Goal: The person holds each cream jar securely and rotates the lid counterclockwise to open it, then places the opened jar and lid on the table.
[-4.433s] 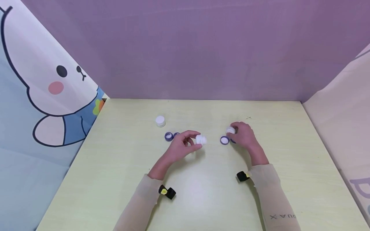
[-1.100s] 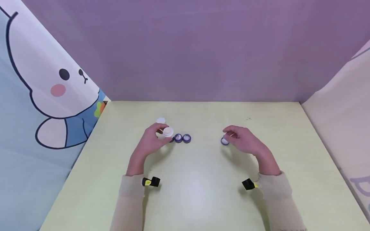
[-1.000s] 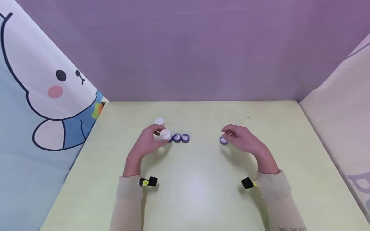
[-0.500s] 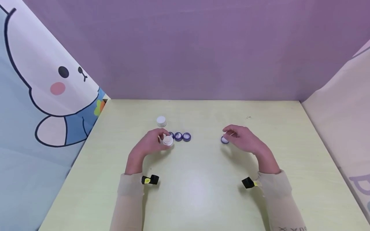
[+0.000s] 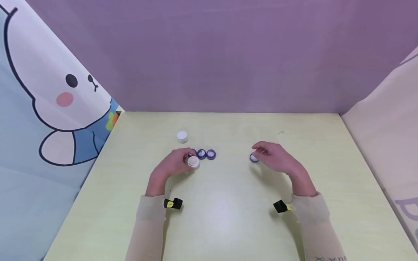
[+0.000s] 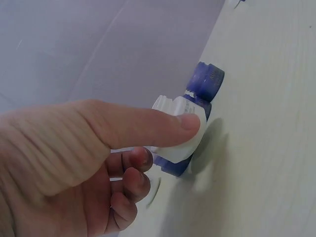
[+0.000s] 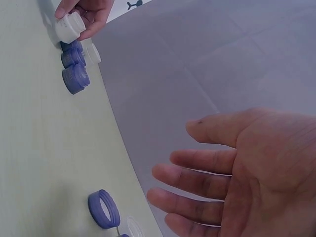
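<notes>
I count two white jars and four purple lids. My left hand (image 5: 172, 165) pinches a small white jar (image 5: 193, 161), at 6 o'clock of three lids (image 5: 201, 154); my right hand (image 5: 275, 158) hangs relaxed, holding nothing.

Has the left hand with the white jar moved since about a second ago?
Yes. The left hand has carried the white jar nearer the person, away from the standing white jar at the back.

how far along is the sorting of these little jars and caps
Looks done: a white jar stands apart at the back, and purple caps sit in a row. In hand: the left hand grips a second white jar by that row. Left: one purple cap lies under the open right hand.
</notes>
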